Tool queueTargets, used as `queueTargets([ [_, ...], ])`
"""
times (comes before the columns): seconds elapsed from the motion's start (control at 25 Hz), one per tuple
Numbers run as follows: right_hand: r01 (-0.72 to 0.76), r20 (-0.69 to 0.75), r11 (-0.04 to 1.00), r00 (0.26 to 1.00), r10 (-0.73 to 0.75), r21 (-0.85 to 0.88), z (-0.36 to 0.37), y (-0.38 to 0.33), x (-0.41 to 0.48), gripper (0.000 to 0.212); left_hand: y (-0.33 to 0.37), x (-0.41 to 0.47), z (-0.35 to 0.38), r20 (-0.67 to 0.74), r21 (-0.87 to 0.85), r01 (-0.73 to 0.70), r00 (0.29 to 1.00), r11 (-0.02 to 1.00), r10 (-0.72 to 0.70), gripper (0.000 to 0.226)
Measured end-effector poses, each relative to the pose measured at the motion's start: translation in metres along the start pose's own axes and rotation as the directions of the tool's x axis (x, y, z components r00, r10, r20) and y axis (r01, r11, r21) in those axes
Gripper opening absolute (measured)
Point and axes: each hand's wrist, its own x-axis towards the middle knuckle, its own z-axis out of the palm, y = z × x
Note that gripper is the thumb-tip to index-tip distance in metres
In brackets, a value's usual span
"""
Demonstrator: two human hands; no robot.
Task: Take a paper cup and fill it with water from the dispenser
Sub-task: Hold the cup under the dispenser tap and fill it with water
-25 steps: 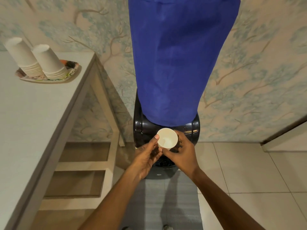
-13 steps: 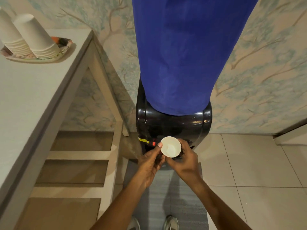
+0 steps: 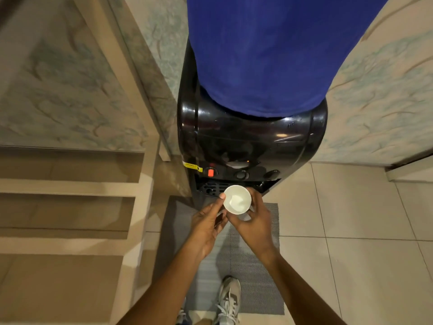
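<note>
On a tiled floor (image 3: pixel 351 207) before the dispenser (image 3: pixel 250 141), the left hand (image 3: pixel 206 226) and right hand (image 3: pixel 253 221) both pinch the empty cup (image 3: pixel 237 199) just outside the tap recess, so next it likely needs sliding under a spout.

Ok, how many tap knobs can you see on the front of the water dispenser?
3, in a row above the drip tray: a red tap on the left, a dark tap in the middle, another dark tap on the right.
</note>
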Motion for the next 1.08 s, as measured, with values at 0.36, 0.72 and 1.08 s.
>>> queueTargets([
  [0.36,-0.036,-0.037,0.999,0.999,0.035,-0.012,0.013,0.044,0.018,0.067,-0.018,0.046,-0.003,0.004,-0.028,-0.025,1.000,0.999,0.025,0.044],
  [0.72,-0.044,-0.111,0.999,0.993,0.043,-0.008,0.020,0.047,0.027,0.066,-0.010,0.035,0.004,-0.134,0.250,-0.350,0.911,0.903,0.391,0.047],
  [1.08,-0.133,-0.105,0.990,0.985,0.138,0.054,0.029,0.043,0.045,0.050,0.016,0.012,0.027,0.294,0.624,-0.735,0.535,0.265,0.792,0.013],
])
